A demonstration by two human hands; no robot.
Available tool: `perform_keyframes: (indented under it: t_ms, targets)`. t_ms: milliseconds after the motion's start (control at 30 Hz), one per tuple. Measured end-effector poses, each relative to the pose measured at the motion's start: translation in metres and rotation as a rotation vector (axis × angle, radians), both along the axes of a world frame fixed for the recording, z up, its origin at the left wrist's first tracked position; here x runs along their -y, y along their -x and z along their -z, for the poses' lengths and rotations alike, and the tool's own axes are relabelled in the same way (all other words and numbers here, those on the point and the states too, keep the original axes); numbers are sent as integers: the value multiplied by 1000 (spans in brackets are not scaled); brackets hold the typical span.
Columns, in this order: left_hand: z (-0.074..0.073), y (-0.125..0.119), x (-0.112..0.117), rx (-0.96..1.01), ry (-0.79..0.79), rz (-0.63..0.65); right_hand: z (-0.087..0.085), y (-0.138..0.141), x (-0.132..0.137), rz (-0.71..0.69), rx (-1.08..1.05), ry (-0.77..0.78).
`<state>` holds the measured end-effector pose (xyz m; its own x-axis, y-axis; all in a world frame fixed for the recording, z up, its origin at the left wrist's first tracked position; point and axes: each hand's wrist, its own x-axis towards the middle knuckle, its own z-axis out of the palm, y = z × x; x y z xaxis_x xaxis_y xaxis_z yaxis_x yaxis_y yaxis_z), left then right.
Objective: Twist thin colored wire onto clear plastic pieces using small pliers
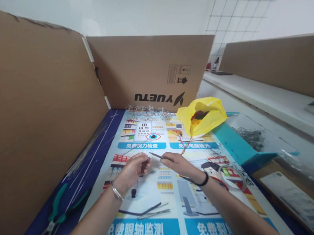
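Observation:
Near the middle of the poster, my left hand is closed in a pinch on a thin wire, of which only a fine shiny bit shows at the fingertips. My right hand is wrapped around a slim dark tool that looks like needle-nose pliers. Its narrow tip points left, a short gap away from my left fingers. Most of the tool is hidden in my palm. Below the hands, several short thin rods lie on the printed poster.
Green-handled pliers lie at left beside long thin wires. Tangled wire pieces are at the back. A yellow bag, a blue box with metal bits, a tape roll and a labelled carton stand right. Cardboard walls enclose the back and left.

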<state>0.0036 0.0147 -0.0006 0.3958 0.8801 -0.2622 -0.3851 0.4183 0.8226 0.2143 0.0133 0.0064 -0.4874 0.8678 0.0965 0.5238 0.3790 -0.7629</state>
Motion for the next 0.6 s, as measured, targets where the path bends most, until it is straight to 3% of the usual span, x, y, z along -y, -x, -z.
perform_keyframes:
  t_ms: [433, 600]
  targets:
    - [-2, -5, 2, -58, 39, -128, 3, 3, 3, 75, 130, -82]
    - [-1, -5, 3, -72, 8, -119, 2, 4, 4, 96, 129, -83]
